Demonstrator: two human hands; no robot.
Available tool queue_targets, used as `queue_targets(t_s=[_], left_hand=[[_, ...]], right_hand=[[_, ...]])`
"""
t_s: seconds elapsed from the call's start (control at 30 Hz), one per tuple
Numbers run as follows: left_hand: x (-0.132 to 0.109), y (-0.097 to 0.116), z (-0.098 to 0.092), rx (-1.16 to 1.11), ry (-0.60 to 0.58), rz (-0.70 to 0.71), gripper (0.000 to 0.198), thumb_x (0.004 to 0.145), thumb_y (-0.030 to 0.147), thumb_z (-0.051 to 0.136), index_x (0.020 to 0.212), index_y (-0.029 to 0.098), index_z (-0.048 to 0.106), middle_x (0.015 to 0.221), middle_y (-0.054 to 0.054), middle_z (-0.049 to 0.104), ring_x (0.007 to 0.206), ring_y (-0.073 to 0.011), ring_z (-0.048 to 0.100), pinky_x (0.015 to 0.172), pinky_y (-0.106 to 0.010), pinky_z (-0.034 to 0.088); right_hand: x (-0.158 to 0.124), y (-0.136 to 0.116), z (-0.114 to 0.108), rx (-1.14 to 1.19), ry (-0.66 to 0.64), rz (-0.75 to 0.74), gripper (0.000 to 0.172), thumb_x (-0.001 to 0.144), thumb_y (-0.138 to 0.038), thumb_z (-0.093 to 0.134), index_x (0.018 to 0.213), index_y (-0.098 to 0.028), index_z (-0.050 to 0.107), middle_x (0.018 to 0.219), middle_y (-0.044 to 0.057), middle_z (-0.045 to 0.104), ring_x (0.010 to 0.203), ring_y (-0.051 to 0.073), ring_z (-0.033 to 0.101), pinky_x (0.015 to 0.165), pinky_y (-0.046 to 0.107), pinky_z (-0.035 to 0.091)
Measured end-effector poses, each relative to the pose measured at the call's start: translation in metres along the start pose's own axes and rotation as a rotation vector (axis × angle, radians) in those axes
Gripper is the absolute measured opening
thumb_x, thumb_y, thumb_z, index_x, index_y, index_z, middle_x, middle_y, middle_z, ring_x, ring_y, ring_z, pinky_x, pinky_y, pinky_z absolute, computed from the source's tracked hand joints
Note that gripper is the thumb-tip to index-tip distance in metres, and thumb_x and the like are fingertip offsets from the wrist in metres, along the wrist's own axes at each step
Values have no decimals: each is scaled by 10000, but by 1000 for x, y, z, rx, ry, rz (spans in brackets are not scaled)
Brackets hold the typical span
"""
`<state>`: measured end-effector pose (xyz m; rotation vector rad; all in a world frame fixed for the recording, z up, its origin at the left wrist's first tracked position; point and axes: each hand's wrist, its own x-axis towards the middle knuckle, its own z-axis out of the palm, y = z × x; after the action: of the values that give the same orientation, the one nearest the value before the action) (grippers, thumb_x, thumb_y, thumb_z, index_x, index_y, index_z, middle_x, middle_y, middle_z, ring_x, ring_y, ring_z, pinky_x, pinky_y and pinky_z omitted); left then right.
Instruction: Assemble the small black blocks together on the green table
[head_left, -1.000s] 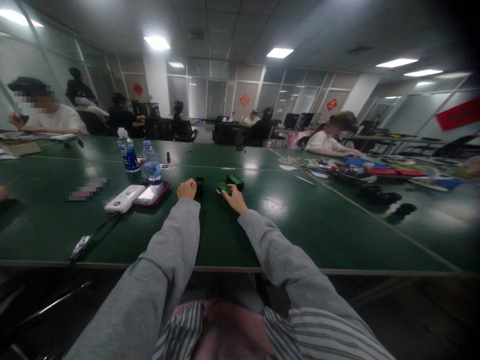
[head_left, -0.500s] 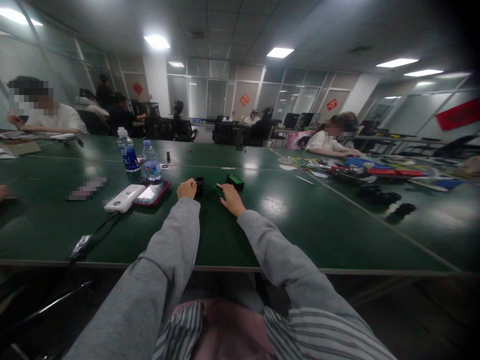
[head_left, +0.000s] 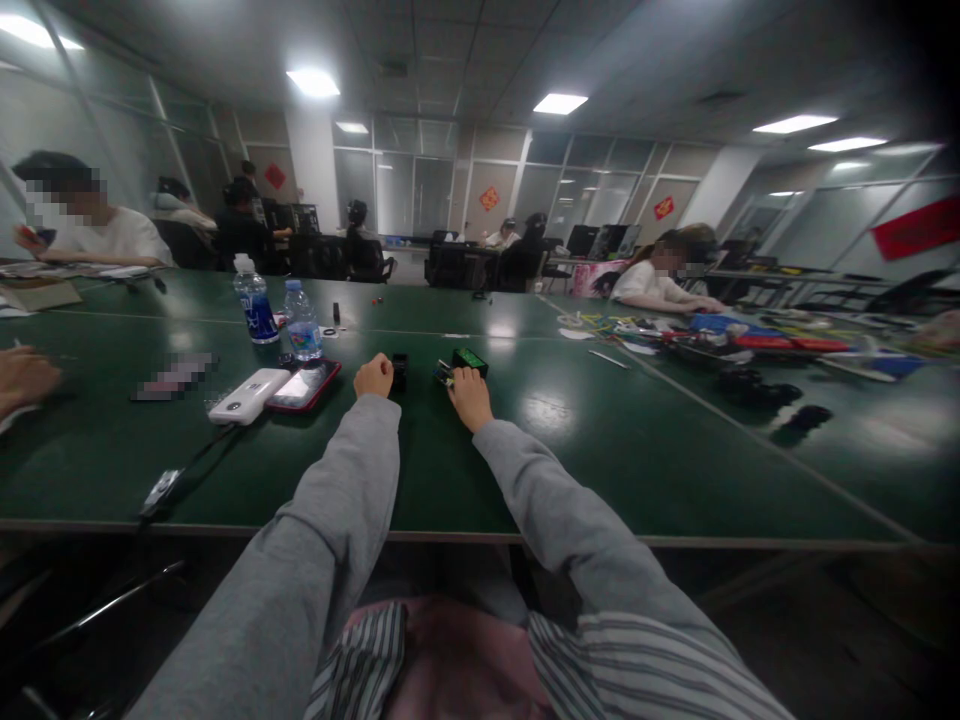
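My left hand (head_left: 373, 376) is closed in a fist on the green table, right beside a small black block-shaped object (head_left: 400, 371). What its fingers hold, if anything, is hidden. A short distance to the right, my right hand (head_left: 472, 400) has its fingers bent down over a small dark piece with light marks (head_left: 443, 374), which sticks out at the thumb side and is too small to name. Just behind those fingers sits a small black box with a bright green inside or top (head_left: 471, 358); the fingertips overlap its front edge.
A white power bank (head_left: 249, 397), a red-edged phone (head_left: 305, 385) and two bottles, one blue-labelled (head_left: 256, 302) and one clear (head_left: 302, 322), stand to the left. A pen (head_left: 609, 359) and cluttered tools (head_left: 750, 340) lie right. A co-worker's hand (head_left: 26, 380) shows at far left.
My right hand has shifted slightly right and its fingers have curled in, with the small piece now showing light marks. My left hand stays put. A co-worker's hand has come in at far left.
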<state>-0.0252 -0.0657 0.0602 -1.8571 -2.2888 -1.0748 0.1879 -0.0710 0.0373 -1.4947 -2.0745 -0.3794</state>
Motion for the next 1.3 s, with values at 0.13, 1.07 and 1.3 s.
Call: queue_targets(t_s=[0.13, 1.07, 1.3], left_hand=[[7, -7, 14, -160, 83, 55, 142, 855, 336, 465, 898, 219, 532, 895, -41, 608, 839, -177, 572, 715, -277, 396], [15, -11, 41, -531, -200, -65, 687, 654, 513, 693, 1223, 194, 474, 1272, -120, 529, 1201, -249, 477, 990, -336, 364], [16, -9, 41, -504, -239, -38, 740, 637, 511, 703, 1255, 195, 445, 1318, -132, 481, 1236, -257, 438, 995, -339, 348]], right_hand=[[-1, -6, -6, -89, 15, -86, 303, 833, -268, 538, 1106, -151, 477, 1091, 143, 474, 1042, 256, 412, 821, 373, 415], [-5, -8, -5, 62, -139, -162, 523, 848, -563, 409, 1189, -169, 457, 1109, 136, 462, 957, 216, 512, 838, 353, 430], [-5, -9, -3, 120, -167, -123, 370, 887, -358, 418, 1187, -141, 433, 1075, 123, 500, 974, 197, 512, 866, 318, 423]])
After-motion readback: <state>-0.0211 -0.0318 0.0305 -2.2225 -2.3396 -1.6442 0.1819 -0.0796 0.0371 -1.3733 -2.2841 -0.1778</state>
